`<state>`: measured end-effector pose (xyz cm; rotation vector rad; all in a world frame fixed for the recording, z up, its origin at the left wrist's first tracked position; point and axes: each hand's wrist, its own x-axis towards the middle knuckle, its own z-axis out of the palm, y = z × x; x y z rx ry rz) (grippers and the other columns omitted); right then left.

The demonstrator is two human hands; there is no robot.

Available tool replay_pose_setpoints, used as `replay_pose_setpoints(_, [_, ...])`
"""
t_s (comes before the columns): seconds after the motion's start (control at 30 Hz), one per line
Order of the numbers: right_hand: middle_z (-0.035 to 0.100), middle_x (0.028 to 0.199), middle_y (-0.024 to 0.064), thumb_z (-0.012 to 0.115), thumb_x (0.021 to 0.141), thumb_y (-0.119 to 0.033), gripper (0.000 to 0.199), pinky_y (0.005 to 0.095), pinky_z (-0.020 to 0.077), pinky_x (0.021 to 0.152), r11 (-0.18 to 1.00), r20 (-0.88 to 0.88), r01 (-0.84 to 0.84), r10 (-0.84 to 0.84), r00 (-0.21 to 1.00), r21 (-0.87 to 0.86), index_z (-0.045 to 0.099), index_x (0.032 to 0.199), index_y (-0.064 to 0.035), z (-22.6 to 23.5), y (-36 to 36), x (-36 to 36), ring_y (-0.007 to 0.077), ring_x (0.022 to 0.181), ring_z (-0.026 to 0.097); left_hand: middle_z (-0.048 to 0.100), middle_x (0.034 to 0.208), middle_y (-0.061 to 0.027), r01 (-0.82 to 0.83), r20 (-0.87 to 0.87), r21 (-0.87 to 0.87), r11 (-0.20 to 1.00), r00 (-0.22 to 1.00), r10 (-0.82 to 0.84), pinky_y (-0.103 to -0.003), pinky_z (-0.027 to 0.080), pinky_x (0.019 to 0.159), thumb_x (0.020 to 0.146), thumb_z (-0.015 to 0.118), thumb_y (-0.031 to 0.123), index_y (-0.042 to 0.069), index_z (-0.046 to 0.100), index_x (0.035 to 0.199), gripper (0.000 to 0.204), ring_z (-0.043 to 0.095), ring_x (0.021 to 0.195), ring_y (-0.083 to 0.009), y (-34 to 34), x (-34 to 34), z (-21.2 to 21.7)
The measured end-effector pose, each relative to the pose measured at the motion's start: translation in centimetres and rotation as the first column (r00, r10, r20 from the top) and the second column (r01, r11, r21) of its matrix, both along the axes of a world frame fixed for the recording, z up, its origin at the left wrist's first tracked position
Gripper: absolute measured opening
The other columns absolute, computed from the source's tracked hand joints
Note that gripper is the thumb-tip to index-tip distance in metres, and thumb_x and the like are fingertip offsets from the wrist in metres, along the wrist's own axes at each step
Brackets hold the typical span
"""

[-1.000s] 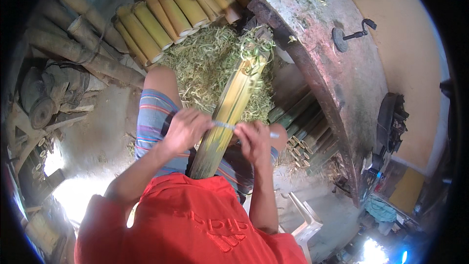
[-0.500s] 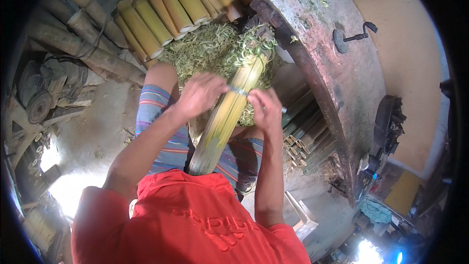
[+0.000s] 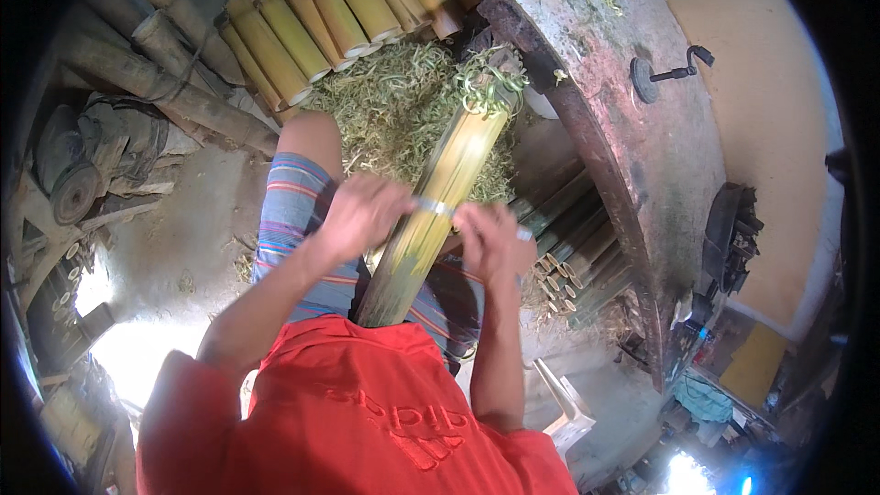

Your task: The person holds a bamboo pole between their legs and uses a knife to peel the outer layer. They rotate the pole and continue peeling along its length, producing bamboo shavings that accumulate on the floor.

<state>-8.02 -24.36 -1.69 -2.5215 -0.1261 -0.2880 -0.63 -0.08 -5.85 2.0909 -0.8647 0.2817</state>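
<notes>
A bamboo pole [image 3: 454,160] slants away from my lap, its near end against my red shirt and its far end raised over the shavings. Most of its upper face is scraped to pale yellow; the near part still has green-grey skin. Across it lies the metal blade of a drawknife [image 3: 434,206], touching the surface. My left hand [image 3: 367,211] is closed around one end of the drawknife, and my right hand [image 3: 495,236] grips the other. Both handles are mostly hidden by my fingers. Curled green shavings [image 3: 490,87] cling to the pole's far end.
A heap of bamboo shavings [image 3: 385,96] covers the floor ahead. Beyond it lies a row of peeled bamboo sections [image 3: 325,14]. At right stand a curved, worn panel with a crank [image 3: 674,73] and thin bamboo poles [image 3: 573,238]. A grinder-like machine [image 3: 78,188] sits left.
Both hands have drawn the drawknife down the pole toward my body. Shavings on the far end have shifted slightly, and the view has moved a little.
</notes>
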Motion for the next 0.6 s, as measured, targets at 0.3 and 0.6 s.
replay_pose_setpoints(0.3, [0.066, 0.086, 0.0116, 0.076, 0.095, -0.018, 0.011, 0.0445, 0.0484, 0.07, 0.996, 0.004, 0.004, -0.004, 1.0, 0.085, 0.076, 0.103, -0.0102, 0.0, -0.3, 1.0, 0.0333, 0.078, 0.062, 0.07, 0.091, -0.0072, 0.001, 0.042, -0.034, 0.999, 0.999, 0.001, -0.042, 0.05, 0.077, 0.094, 0.074, 0.025, 0.01, 0.07, 0.097, 0.016, 0.066, 0.085, -0.0288, -1.0, 0.6, 0.1])
replay_pose_setpoints(0.6, [0.066, 0.088, 0.0106, 0.072, 0.101, -0.018, 0.017, 0.0355, 0.0494, 0.077, 0.977, 0.075, 0.109, -0.124, 0.989, 0.183, 0.074, 0.108, -0.0023, -1.2, -6.1, 12.2, 0.0226, 0.08, 0.06, 0.071, 0.094, -0.0156, -0.057, -0.052, -0.065, 0.996, 0.997, 0.054, -0.05, 0.052, 0.083, 0.102, 0.067, 0.025, 0.006, 0.069, 0.101, 0.02, 0.068, 0.09, -0.038, -8.2, 13.1, -1.5])
